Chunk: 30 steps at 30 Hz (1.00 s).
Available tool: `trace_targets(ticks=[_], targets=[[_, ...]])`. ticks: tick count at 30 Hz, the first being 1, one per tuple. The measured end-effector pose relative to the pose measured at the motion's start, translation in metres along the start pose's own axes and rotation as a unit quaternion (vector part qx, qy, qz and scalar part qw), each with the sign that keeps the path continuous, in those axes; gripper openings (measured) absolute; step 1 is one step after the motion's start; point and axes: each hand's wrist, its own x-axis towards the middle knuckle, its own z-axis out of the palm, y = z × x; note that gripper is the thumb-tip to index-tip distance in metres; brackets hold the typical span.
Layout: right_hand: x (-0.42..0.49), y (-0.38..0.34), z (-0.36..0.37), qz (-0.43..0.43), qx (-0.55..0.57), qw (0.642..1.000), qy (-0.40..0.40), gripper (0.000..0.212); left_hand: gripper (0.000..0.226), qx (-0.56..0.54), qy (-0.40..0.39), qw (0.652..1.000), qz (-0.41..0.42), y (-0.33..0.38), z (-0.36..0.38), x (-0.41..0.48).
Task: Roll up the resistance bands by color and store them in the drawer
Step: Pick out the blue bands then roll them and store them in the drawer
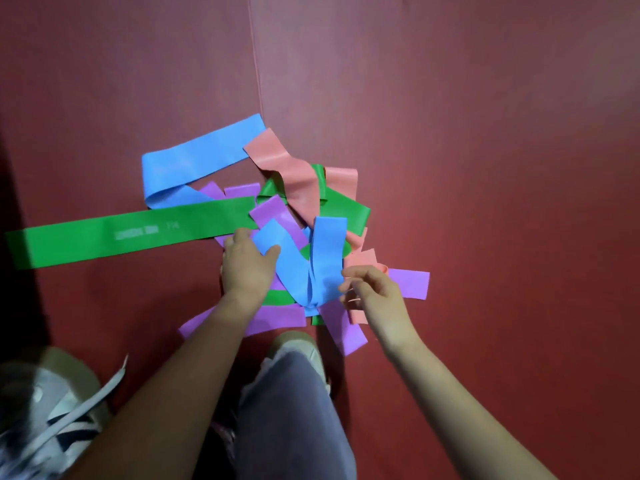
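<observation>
A: Red floor. Bands lie tangled on it: blue, green, purple, pink. Hands?
B: Left hand pinches 1 blue band. Right hand hovers just beside it, fingers relaxed, holding nothing.

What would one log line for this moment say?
stage: sorting, nothing rolled | left hand: pinches flat blue rubber resistance band | right hand: empty beside tangled multicoloured band pile
</observation>
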Motion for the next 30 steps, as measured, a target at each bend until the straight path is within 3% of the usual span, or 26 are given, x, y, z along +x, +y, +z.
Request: trace_targets(ticks=[3,5,8,11,13,17,19,22,27,30], targets=[[0.014,-0.008,0.010,-0.014,0.003,1.000,-0.011,0.032,0.033,-0.014,0.029,0.999,0.008,-0.002,-0.008,0.002],[0.026,-0.017,0.020,-0.029,-0.001,1.000,-0.001,0.028,0.018,-0.029,0.045,0.997,0.058,0.001,-0.012,0.002],[0.046,-0.042,0.039,-0.076,0.020,0.996,0.051,0.022,0.017,-0.201,0.031,0.969,0.140,0.018,-0.026,-0.002],[0.063,-0.078,0.067,-0.112,0.044,0.992,0.042,0.025,0.019,-0.388,0.015,0.913,0.125,0.037,-0.042,-0.001],[0.071,-0.094,0.085,-0.128,0.015,0.991,0.021,0.021,0.013,-0.445,0.036,0.889,0.104,0.044,-0.052,0.006],[0.099,-0.113,0.111,-0.148,-0.072,0.986,0.000,0.021,0.017,-0.441,0.054,0.892,0.087,0.042,-0.069,0.021],[0.109,-0.121,0.120,-0.202,-0.167,0.965,-0.008,0.020,0.016,-0.422,0.028,0.903,0.077,0.037,-0.074,0.026],[0.118,-0.125,0.129,-0.267,-0.334,0.903,-0.043,0.033,0.020,-0.407,-0.001,0.911,0.069,0.028,-0.079,0.027],[0.127,-0.117,0.142,-0.258,-0.379,0.888,-0.047,0.062,0.018,-0.407,-0.012,0.910,0.080,0.019,-0.085,0.012],[0.130,-0.116,0.144,-0.289,-0.511,0.809,-0.031,0.056,0.018,-0.416,-0.015,0.907,0.069,0.015,-0.085,0.008]])
